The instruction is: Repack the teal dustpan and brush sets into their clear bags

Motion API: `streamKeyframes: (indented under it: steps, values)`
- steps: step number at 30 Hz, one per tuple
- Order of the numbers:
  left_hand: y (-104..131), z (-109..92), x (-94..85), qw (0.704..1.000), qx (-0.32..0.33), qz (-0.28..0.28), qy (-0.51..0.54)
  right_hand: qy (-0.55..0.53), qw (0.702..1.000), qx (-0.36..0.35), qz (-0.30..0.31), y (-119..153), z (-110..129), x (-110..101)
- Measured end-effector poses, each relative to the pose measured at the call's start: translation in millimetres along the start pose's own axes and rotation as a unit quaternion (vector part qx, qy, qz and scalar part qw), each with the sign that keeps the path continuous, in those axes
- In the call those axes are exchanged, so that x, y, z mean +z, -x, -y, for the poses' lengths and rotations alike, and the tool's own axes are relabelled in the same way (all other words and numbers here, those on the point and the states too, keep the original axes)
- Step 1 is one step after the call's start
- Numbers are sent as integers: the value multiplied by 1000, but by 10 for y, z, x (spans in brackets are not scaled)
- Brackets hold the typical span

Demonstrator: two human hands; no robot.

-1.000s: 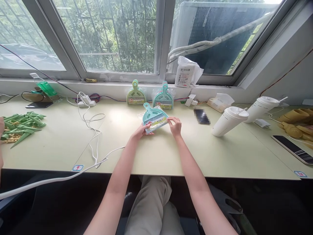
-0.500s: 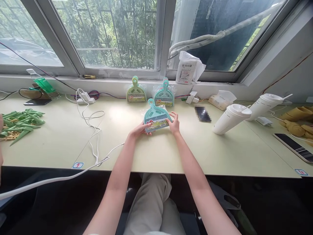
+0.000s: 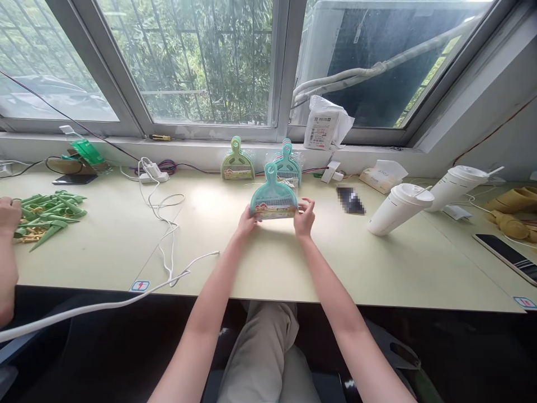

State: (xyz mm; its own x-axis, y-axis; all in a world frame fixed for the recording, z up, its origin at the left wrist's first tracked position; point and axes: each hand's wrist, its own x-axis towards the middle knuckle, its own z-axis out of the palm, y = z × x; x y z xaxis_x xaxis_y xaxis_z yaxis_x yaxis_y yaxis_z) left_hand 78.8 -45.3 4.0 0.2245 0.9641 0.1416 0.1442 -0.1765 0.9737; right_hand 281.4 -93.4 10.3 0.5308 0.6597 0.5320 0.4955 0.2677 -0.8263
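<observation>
A teal mini dustpan and brush set (image 3: 273, 196) in clear wrapping, with a printed label along its lower edge, is held upright over the table. My left hand (image 3: 247, 220) grips its lower left corner, and my right hand (image 3: 304, 217) grips the lower right one. Behind it, a green wrapped dustpan set (image 3: 237, 162) leans against the sill. To the right of that one stand more teal wrapped dustpan sets (image 3: 289, 157), with pink edges showing behind and the set in my hands covering part of them.
White cables (image 3: 168, 240) trail across the table on the left. Another person's hand (image 3: 8, 215) is beside a pile of green pieces (image 3: 54, 210). On the right are a phone (image 3: 351, 200), a tissue pack (image 3: 384, 175) and two white cups (image 3: 400, 207) with straws.
The dustpan set has turned from a tilt to upright and facing me, and sits slightly farther right. A co-worker's hand has come further into view at the left.
</observation>
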Motion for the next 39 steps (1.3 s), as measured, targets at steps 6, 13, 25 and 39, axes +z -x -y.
streamKeyframes:
  steps: [6,13,25,39]
  values:
    - [-350,48,-456,965,45,-151,-211,48,991,-62,110,-74,-103,493]
    - [-956,189,-1110,931,37,-198,-304,63,983,-83,150,-381,-98,1468]
    - [-2107,684,-1621,932,55,-282,-220,179,963,-152,131,-997,-244,2622]
    - [-2303,753,-1536,921,64,-239,-301,232,953,-184,65,-1087,-333,2711]
